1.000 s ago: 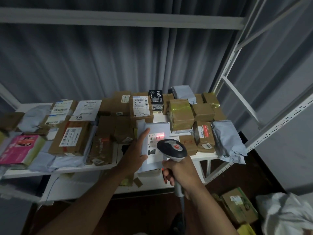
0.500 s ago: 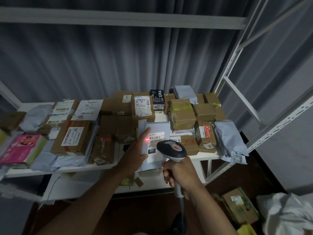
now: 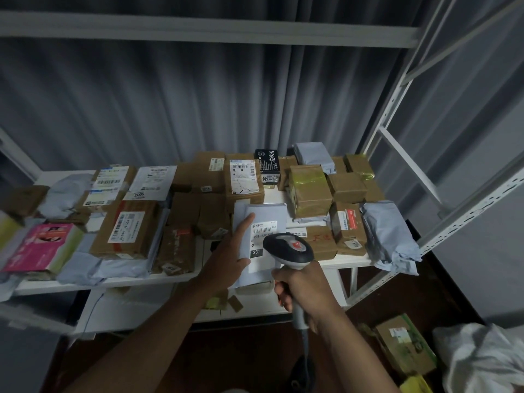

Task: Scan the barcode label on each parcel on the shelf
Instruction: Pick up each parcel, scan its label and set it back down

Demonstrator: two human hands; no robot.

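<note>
A flat white parcel [image 3: 269, 212] lies at the front of the white shelf [image 3: 344, 262], overhanging its edge. Its barcode label [image 3: 263, 231] carries a black tag reading 231. My left hand [image 3: 226, 259] rests on the parcel's left side, index finger straight along it and thumb across the lower label. My right hand [image 3: 303, 287] grips the handle of a grey barcode scanner [image 3: 289, 249], whose head points at the label from just below it. No red scan light shows on the label.
Several brown boxes [image 3: 310, 191] and grey mailer bags [image 3: 385, 236] crowd the shelf, with a pink box [image 3: 42, 246] at the left. A white upright post [image 3: 397, 109] rises at the right. On the floor at the right lie a brown box [image 3: 402, 344] and a white bag [image 3: 487, 361].
The red scan light lay on the label a second ago, moved left onto my index finger, and is now gone. Both hands have hardly moved.
</note>
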